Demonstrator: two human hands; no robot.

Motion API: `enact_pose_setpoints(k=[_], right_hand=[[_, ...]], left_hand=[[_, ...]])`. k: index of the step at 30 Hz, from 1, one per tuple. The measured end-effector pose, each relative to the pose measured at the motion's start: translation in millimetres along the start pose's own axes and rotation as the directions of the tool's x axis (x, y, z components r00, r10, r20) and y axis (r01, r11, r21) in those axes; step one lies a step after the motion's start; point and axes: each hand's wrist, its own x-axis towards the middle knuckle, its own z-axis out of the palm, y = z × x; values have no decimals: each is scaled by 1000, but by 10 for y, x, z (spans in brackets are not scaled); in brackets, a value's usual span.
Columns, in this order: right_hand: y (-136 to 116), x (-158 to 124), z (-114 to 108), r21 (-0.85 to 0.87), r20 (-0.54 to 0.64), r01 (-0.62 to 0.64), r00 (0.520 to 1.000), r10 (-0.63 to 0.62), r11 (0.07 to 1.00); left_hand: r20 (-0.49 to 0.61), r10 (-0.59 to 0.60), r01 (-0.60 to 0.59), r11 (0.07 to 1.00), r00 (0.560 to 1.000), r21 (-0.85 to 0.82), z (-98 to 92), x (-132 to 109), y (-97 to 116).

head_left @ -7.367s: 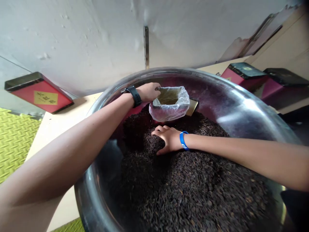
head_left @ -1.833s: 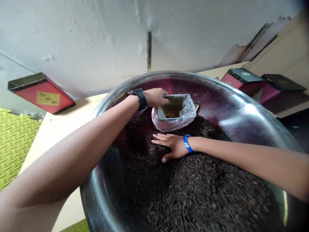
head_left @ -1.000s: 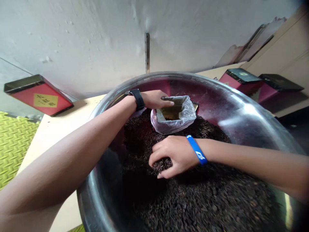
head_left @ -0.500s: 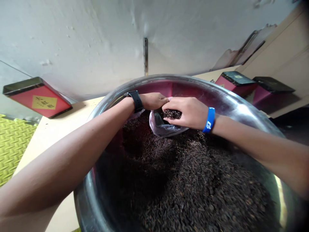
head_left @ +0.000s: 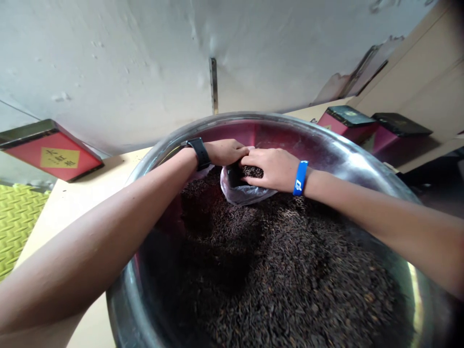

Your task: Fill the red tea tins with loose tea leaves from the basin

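Observation:
A large metal basin (head_left: 366,162) holds a heap of dark loose tea leaves (head_left: 308,275). Inside it, near the far wall, a clear plastic bag (head_left: 244,195) sits with its mouth spread. My left hand (head_left: 223,152), below a black watch, has its fingers closed on the bag's far edge. Over the bag's opening, my right hand (head_left: 273,165), with a blue wristband, is curled around a clump of tea leaves (head_left: 253,171). The fingertips of both hands meet at the bag's rim. The lower part of the bag is hidden among the leaves.
A red box (head_left: 60,153) with a yellow label stands left of the basin on a pale tabletop (head_left: 78,205). Two more dark-lidded boxes, one nearer (head_left: 346,123) and one farther right (head_left: 397,133), stand behind it. A wall (head_left: 145,63) rises close behind.
My right hand has shifted slightly inward, deeper over the bag's mouth, still with leaves in it. My left hand keeps its place at the bag. The whole view has shifted a little.

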Motion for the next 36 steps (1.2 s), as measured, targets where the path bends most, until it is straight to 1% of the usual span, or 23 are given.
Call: enact_pose_setpoints(k=[14,24,29,36], right_hand=[[0,1,11,30,10,-5,1000,4,1000],[7,0,10,45,11,7,1000,-7,999],[19,1,19,55,12,12,1000,-12,998],[23,7,31,82,12,13,1000,-14,997]], left_hand=[[-6,15,-15,1000,1000,-11,5,16,-33],[-8,3,-4,1000,1000,-11,13,15,-54],[-13,20,-20,1000,1000,-15,16,19,-54],[3,-6,6,1000,1000,-22,10,9,-47]])
